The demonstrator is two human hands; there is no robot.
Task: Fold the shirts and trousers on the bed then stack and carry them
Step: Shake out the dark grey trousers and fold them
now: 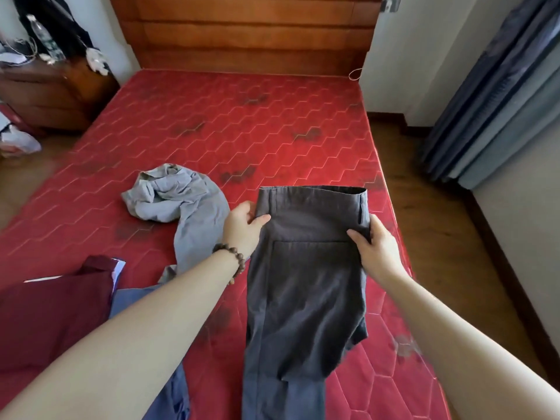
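Holding item one, the dark grey trousers (pixel 303 283), you have them by the waistband, one hand at each end: your left hand (pixel 244 227) pinches the left corner between thumb and curled fingers, your right hand (pixel 374 248) grasps the right corner the same way. Waistband points toward the wooden headboard (pixel 245 31); legs trail toward you across the near right part of the red quilted mattress (pixel 272 116). Item two: a light grey garment (pixel 175 201), crumpled, lying just left of your left hand. Item three: a maroon garment (pixel 51 313), lower left, overlapping a blue one (pixel 133 301) under your left forearm. A beaded bracelet (pixel 233 259) circles your left wrist. Blue-grey curtains (pixel 497 95) hang at right.
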